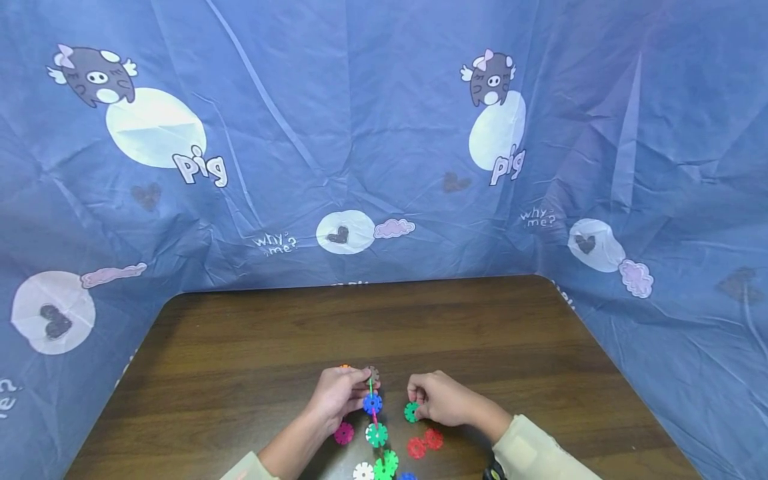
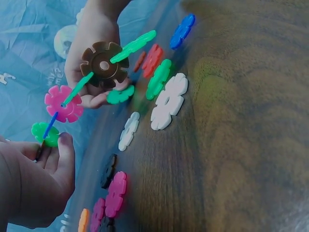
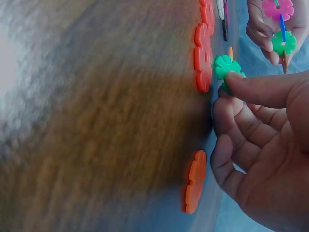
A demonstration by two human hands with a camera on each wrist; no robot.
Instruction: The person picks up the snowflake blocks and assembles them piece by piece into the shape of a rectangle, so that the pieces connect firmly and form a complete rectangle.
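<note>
My left hand point(image 1: 341, 395) holds the far end of a chain of notched plastic discs, slotted crosswise into each other. The chain's blue disc point(image 1: 372, 403) and green disc point(image 1: 377, 435) face up in the head view. From the left wrist, its pink disc point(image 2: 63, 104) and brown disc point(image 2: 104, 65) show face-on, with green ones edge-on; my left fingers point(image 2: 66, 154) are at its green and brown end. My right hand point(image 1: 447, 399) pinches a loose green disc point(image 3: 226, 66) between thumb and fingers, to the right of the chain and apart from it.
Two red discs point(image 1: 417, 447) lie near my right hand on the brown wooden table point(image 1: 360, 327). A magenta disc point(image 1: 344, 433) is left of the chain, a white disc point(image 1: 363, 472) nearer the front. An orange disc point(image 3: 195, 181) lies under the right wrist. Blue printed cloth point(image 1: 384, 133) surrounds the table.
</note>
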